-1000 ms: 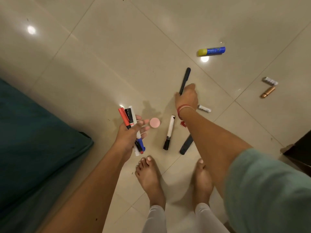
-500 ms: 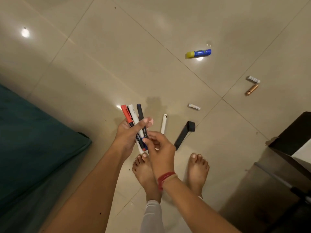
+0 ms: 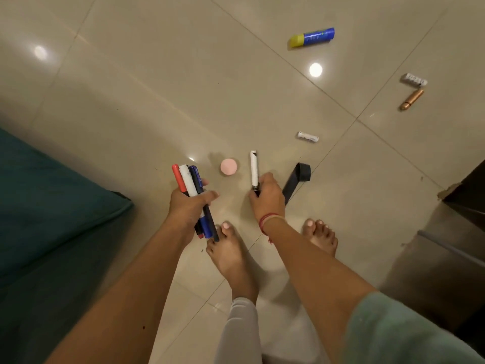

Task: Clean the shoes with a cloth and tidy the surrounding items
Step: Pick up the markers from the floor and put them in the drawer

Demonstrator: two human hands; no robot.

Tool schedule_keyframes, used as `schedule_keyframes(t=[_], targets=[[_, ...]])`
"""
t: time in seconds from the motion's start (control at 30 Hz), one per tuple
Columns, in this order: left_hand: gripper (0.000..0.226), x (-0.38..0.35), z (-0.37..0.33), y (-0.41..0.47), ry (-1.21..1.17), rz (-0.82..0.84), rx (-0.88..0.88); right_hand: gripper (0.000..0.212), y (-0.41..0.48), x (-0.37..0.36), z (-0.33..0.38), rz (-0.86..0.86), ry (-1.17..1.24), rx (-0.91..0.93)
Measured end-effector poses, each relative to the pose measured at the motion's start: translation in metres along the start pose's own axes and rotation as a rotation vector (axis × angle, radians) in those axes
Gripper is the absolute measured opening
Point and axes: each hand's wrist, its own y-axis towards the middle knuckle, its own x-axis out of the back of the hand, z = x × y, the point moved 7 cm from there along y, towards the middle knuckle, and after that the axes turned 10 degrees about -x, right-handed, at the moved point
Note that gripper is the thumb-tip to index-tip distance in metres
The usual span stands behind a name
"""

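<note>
White marker [image 3: 253, 166] within right fingers [image 3: 265, 179]

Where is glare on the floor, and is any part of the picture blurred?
Head view: two round lamp glares on the glossy floor, one near the glue stick, one far left; the right hand and left hand look sharp; the edges bend from the wide lens.
</note>
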Motion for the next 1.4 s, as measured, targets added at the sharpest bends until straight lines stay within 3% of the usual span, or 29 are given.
schedule_keyframes(t=[0.13,0.23,0.37,0.5,0.8,1.0,1.17,1.3,1.4], targets=[[0.025,-0.005,0.006,-0.023,-0.048,0.042,0.02,0.015,-0.024,0.026,-0.012,-0.047,0.37,-0.124],[0.031,-0.009,-0.043,-0.073,-0.113,0.084,0.025,0.016,-0.088,0.091,0.015,-0.057,0.673,-0.119],[0.028,-0.027,-0.1,-0.12,-0.189,0.162,0.036,0.028,-0.163,0.15,0.051,-0.038,0.817,-0.007],[0.033,-0.043,-0.199,-0.195,-0.293,0.251,0.014,0.023,-0.236,0.235,0.099,0.0,0.865,0.093],[0.014,-0.045,-0.373,-0.391,-0.13,0.56,-0.196,0.009,-0.388,0.42,0.146,0.031,0.719,0.296],[0.016,-0.035,-0.429,-0.479,-0.088,0.528,-0.311,0.008,-0.467,0.506,0.145,-0.065,0.557,0.451],[0.018,-0.001,-0.436,-0.49,-0.089,0.426,-0.262,0.009,-0.485,0.537,0.089,-0.254,0.498,0.32],[0.018,0.03,-0.431,-0.482,-0.197,0.445,-0.181,0.013,-0.496,0.53,0.043,-0.332,0.462,0.14],[0.011,0.042,-0.425,-0.48,-0.267,0.553,-0.127,0.013,-0.512,0.502,0.012,-0.39,0.586,-0.052]])
